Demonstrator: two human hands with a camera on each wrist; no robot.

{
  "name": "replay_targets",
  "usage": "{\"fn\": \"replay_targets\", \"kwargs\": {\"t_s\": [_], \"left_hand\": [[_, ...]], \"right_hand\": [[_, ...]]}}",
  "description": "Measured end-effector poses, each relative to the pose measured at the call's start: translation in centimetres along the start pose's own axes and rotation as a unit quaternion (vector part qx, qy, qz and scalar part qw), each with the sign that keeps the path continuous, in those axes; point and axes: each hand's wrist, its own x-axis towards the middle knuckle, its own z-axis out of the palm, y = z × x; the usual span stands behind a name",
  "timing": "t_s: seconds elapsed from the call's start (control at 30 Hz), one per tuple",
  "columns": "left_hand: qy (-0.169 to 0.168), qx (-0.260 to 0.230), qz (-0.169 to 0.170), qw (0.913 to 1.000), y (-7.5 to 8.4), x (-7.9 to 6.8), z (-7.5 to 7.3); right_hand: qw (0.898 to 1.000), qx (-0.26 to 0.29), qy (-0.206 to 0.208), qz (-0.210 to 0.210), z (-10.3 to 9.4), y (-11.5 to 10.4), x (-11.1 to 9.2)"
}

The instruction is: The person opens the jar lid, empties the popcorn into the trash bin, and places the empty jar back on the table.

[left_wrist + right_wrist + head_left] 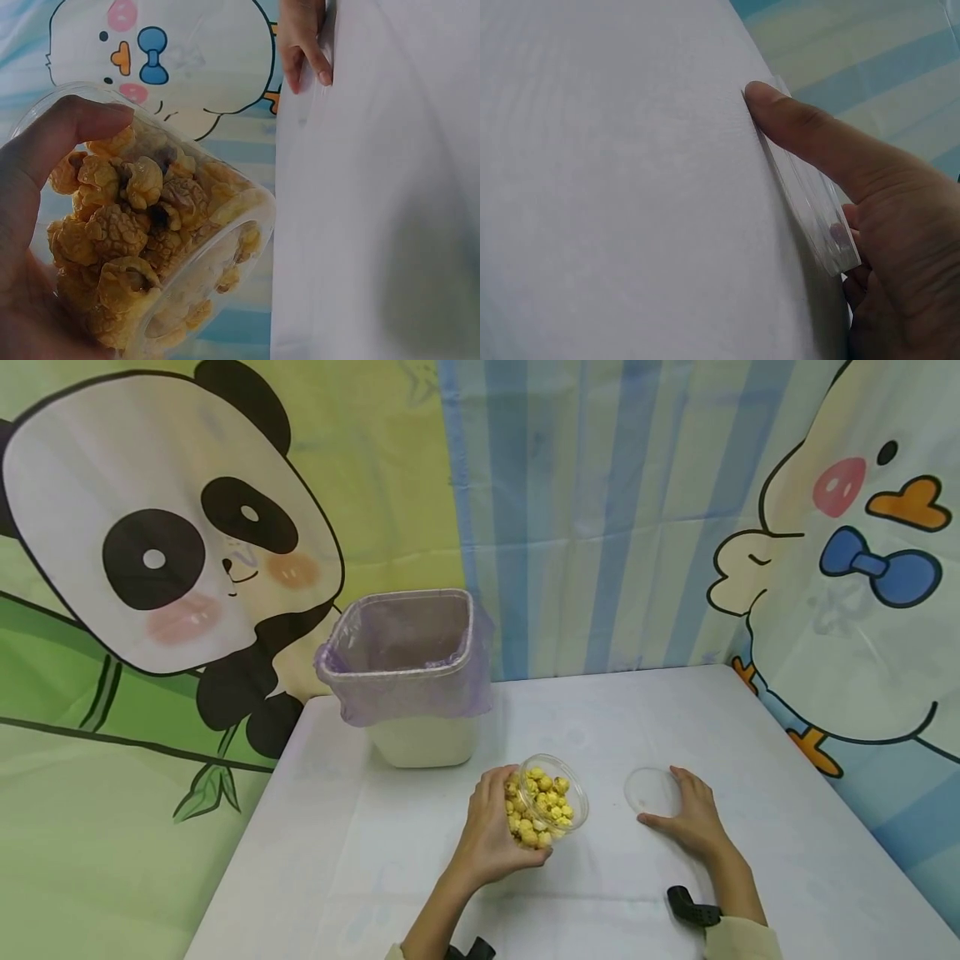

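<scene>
My left hand [495, 831] grips a clear plastic jar of yellow popcorn [538, 806], its fingers and thumb curled round the side. The jar is lidless and tilted, its round mouth facing up and to the right in the head view. In the left wrist view the jar's base [206, 277] shows, held up off the white table. My right hand [693, 818] holds a round clear lid [651, 792] by its edges, low at the tabletop. The right wrist view shows the thumb on one side of the lid [802, 191] and fingers partly hidden on the other.
A pale bin [423, 743] lined with a purple bag [408, 697] stands at the back left of the white table [577, 727]. Behind the table hangs a printed curtain [585, 527] with a panda and a duck.
</scene>
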Motion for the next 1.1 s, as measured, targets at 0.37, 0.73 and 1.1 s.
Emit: {"fn": "replay_targets", "kwargs": {"t_s": [0.37,0.73,1.1], "left_hand": [[0.033,-0.015,-0.022,0.9991,-0.3,0.3,-1.7],[0.085,0.009,-0.048,0.9952,0.3,2.1,-6.7],[0.143,0.034,-0.024,0.9888,1.4,6.8,-16.3]], "right_hand": [[1.0,-0.006,0.005,-0.01,0.2,0.2,0.1],[1.0,-0.011,0.006,-0.007,0.2,0.2,0.0],[1.0,-0.012,0.012,-0.017,0.2,0.3,-0.2]]}}
